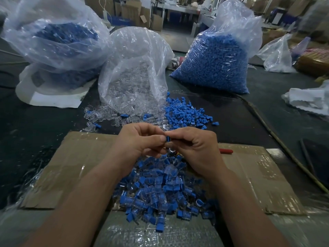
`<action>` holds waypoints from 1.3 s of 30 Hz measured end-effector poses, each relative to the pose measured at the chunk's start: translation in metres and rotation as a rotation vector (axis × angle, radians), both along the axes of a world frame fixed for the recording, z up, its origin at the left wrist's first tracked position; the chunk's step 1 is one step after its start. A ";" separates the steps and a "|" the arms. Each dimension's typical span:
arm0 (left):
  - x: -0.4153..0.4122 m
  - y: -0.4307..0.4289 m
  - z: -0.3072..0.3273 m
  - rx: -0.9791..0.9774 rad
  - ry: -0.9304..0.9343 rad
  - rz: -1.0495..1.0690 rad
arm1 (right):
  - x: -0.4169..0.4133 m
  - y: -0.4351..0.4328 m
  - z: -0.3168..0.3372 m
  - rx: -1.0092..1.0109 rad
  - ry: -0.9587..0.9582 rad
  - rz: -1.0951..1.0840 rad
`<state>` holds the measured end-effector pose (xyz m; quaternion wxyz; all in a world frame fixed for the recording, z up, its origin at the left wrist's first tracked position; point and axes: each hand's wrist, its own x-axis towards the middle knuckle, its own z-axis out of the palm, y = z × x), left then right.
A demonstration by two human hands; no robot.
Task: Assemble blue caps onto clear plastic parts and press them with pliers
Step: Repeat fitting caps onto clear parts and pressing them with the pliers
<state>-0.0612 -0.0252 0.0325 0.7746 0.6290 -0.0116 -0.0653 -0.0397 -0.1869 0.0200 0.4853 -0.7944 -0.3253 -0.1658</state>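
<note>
My left hand and my right hand meet over the cardboard, fingers curled. Between their fingertips sits a small blue cap, pinched from both sides. A bit of a clear plastic part shows just below it, under my right fingers. Below my hands lies a heap of assembled blue-and-clear pieces. Loose blue caps and loose clear parts are spread on the dark table beyond. The red handle of the pliers sticks out from behind my right hand.
A flattened cardboard sheet covers the near table. Behind stand an open bag of clear parts, a full bag of blue caps and another bag with blue pieces at the left. Crumpled plastic lies right.
</note>
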 end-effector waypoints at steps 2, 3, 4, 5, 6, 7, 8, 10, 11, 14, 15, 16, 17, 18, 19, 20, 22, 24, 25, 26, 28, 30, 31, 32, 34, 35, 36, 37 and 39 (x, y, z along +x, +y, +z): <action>0.001 0.000 -0.001 0.019 0.004 0.003 | 0.000 0.001 -0.001 -0.008 -0.014 0.009; 0.001 0.000 -0.001 0.032 0.001 0.004 | 0.000 0.001 -0.001 -0.010 -0.016 0.013; 0.001 0.001 -0.002 0.048 0.001 0.005 | 0.000 0.001 -0.001 -0.013 -0.021 0.016; 0.001 0.001 -0.002 0.059 -0.006 0.004 | -0.001 0.001 0.000 -0.017 -0.026 0.017; 0.001 0.001 -0.002 0.069 -0.014 0.002 | -0.001 0.001 0.001 -0.026 -0.031 0.015; 0.001 0.001 -0.002 0.072 -0.024 0.000 | -0.002 0.002 0.002 -0.040 -0.033 0.013; 0.000 0.000 -0.002 0.070 -0.031 -0.003 | -0.003 0.002 0.003 -0.059 -0.025 0.009; 0.000 0.000 -0.002 0.055 -0.036 0.011 | -0.003 0.000 0.006 -0.103 0.048 -0.017; 0.000 0.000 -0.002 0.046 -0.037 0.028 | -0.003 -0.003 0.008 -0.123 0.111 -0.040; 0.001 0.001 -0.002 0.030 -0.049 0.076 | 0.002 -0.022 0.013 -0.232 0.260 -0.181; 0.001 0.002 -0.002 0.022 -0.050 0.086 | 0.005 -0.030 0.015 -0.307 0.297 -0.231; 0.002 0.002 -0.003 0.018 -0.049 0.089 | 0.007 -0.038 0.016 -0.392 0.344 -0.265; 0.002 0.003 -0.003 0.018 -0.050 0.090 | 0.008 -0.044 0.017 -0.481 0.401 -0.283; 0.003 0.003 -0.003 0.021 -0.051 0.090 | 0.010 -0.050 0.017 -0.561 0.469 -0.289; 0.003 0.003 -0.004 0.026 -0.054 0.089 | 0.010 -0.054 0.017 -0.625 0.545 -0.284; 0.003 0.003 -0.004 0.029 -0.059 0.089 | 0.009 -0.056 0.017 -0.670 0.616 -0.269; 0.003 0.004 -0.005 0.033 -0.067 0.089 | 0.008 -0.056 0.017 -0.731 0.692 -0.237; 0.004 0.005 -0.006 0.030 -0.069 0.096 | 0.008 -0.054 0.017 -0.764 0.704 -0.238; 0.004 0.005 -0.006 0.026 -0.069 0.097 | 0.008 -0.053 0.017 -0.773 0.708 -0.248; 0.004 0.006 -0.006 0.024 -0.069 0.097 | 0.008 -0.053 0.017 -0.783 0.709 -0.258; 0.004 0.006 -0.006 0.024 -0.069 0.094 | 0.008 -0.052 0.018 -0.815 0.691 -0.275; 0.005 0.005 -0.006 0.025 -0.067 0.093 | 0.008 -0.050 0.019 -0.838 0.661 -0.282; 0.005 0.005 -0.007 0.027 -0.066 0.093 | 0.007 -0.049 0.020 -0.838 0.653 -0.284; 0.005 0.005 -0.007 0.028 -0.066 0.094 | 0.008 -0.048 0.020 -0.830 0.647 -0.289; 0.005 0.005 -0.008 0.028 -0.064 0.095 | 0.007 -0.044 0.020 -0.799 0.637 -0.329; 0.005 0.006 -0.008 0.028 -0.063 0.095 | 0.007 -0.042 0.019 -0.800 0.623 -0.363; 0.004 0.006 -0.008 0.028 -0.061 0.096 | 0.007 -0.039 0.018 -0.820 0.600 -0.398; 0.004 0.006 -0.009 0.026 -0.058 0.097 | 0.008 -0.037 0.016 -0.844 0.574 -0.430; 0.005 0.005 -0.008 0.026 -0.054 0.101 | 0.009 -0.033 0.012 -0.862 0.526 -0.475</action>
